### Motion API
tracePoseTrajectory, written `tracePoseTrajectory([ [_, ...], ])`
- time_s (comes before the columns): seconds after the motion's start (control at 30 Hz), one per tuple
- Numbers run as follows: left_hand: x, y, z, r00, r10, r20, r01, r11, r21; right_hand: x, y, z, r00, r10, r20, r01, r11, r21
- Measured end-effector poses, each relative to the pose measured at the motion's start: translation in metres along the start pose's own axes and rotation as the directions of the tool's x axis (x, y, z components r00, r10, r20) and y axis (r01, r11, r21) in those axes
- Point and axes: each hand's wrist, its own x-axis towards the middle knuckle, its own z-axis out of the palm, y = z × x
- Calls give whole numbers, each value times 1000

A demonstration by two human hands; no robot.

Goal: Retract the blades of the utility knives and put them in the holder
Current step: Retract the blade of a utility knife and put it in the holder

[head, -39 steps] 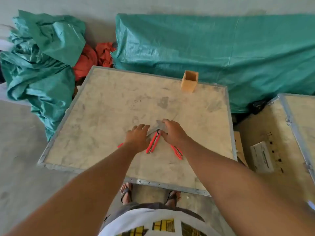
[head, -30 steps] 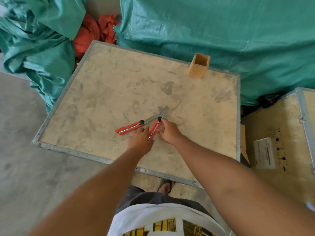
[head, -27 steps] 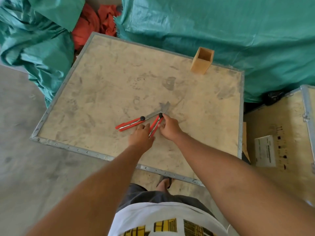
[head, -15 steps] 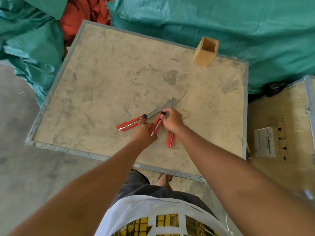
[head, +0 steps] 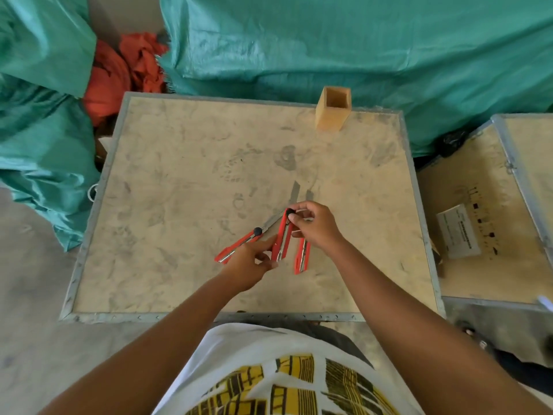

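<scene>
Three red utility knives are on the dusty wooden crate top (head: 179,181). My left hand (head: 250,265) pinches the lower end of the middle knife (head: 282,238), and my right hand (head: 314,226) grips its upper end with the thumb on the black slider. That knife's grey blade (head: 295,191) sticks out. The left knife (head: 239,245) lies flat with its blade extended. The right knife (head: 302,256) lies partly under my right wrist, its blade end showing beyond my fingers. The square wooden holder (head: 332,110) stands empty at the crate's far edge.
Green tarpaulin (head: 344,46) covers bulky things behind and to the left of the crate, with orange cloth (head: 119,73) between. A second crate (head: 490,211) with a white label stands to the right. The crate has a metal rim.
Both hands have closed on the middle knife and tipped it up from the crate. The right knife has come into sight beside my right wrist. The camera view has shifted.
</scene>
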Motion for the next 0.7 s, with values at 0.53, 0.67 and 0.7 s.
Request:
tracePoseTrajectory([
  [0.53,-4,72,-31,963,132,-235,-226,872,-435,-39,-87,-58,882,-394,259,457,849,-266],
  [0.67,-9,78,-26,956,119,-269,-237,853,-465,-49,-94,-64,861,-400,315,495,802,-335],
  [0.7,-11,79,-24,954,123,-275,-244,851,-465,-51,-95,-66,856,-399,330,503,791,-348],
])
